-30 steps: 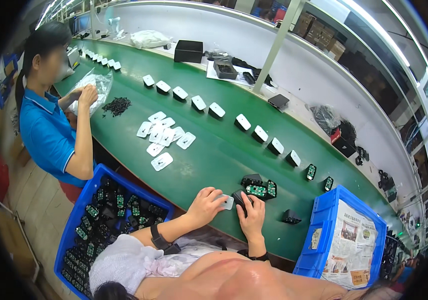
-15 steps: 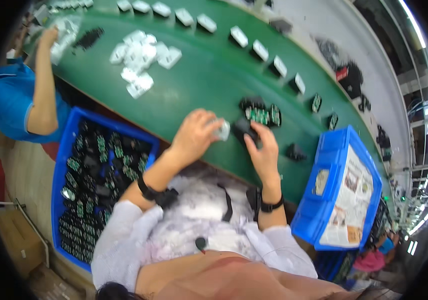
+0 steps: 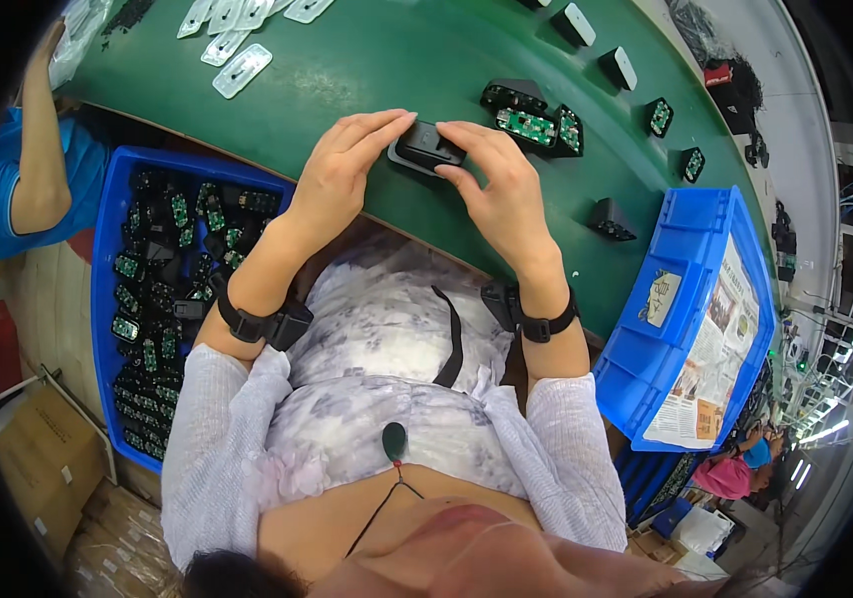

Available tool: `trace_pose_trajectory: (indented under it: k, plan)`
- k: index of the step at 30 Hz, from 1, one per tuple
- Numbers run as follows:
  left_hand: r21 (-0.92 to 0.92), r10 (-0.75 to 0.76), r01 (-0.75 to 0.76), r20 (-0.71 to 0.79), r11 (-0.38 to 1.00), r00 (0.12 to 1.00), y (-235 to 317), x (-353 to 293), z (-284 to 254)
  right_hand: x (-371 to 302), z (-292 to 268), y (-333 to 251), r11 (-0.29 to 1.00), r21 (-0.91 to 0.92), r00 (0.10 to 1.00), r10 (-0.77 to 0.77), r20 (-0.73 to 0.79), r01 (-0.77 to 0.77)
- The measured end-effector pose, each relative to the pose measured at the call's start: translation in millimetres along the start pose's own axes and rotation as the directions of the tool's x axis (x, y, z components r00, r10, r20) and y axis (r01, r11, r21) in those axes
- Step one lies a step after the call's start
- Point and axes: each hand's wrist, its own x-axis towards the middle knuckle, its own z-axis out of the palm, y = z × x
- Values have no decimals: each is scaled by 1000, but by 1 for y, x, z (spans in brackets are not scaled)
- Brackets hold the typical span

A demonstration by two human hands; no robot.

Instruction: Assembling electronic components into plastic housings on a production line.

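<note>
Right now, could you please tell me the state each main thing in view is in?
Case: held between left hand and right hand
White plates: loose, some overlapping
Green boards: uncovered
Left bin: open, well filled
Right bin: newspaper inside
Wrist straps: fastened

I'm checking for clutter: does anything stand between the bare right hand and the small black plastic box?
Nothing visible does: the bare right hand touches the small black plastic box. The nearest black-housed green circuit boards lie beyond that hand, clear of the contact.
</note>
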Motion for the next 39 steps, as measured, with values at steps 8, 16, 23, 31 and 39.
trace_pose_trajectory:
  k: [8,16,23,31,39]
  plan:
    - [117,66,-78,99,990,993,-16,1,-5,4,13,0,1000,-23,998,-7,55,8]
    - [162,98,-117,120,980,988,-20,5,-4,5,14,6,996,76,999,38,31,-40]
    - [102,63,-69,61,992,996,-22,4,-2,2,12,9,996,80,999,50,-2,-49]
    - [198,64,-89,127,976,990,-17,4,-3,1,16,6,999,19,999,25,32,-26]
    - [360,95,-179,238,915,966,-2,8,-9,2,19,12,999,-2,999,40,-4,-40]
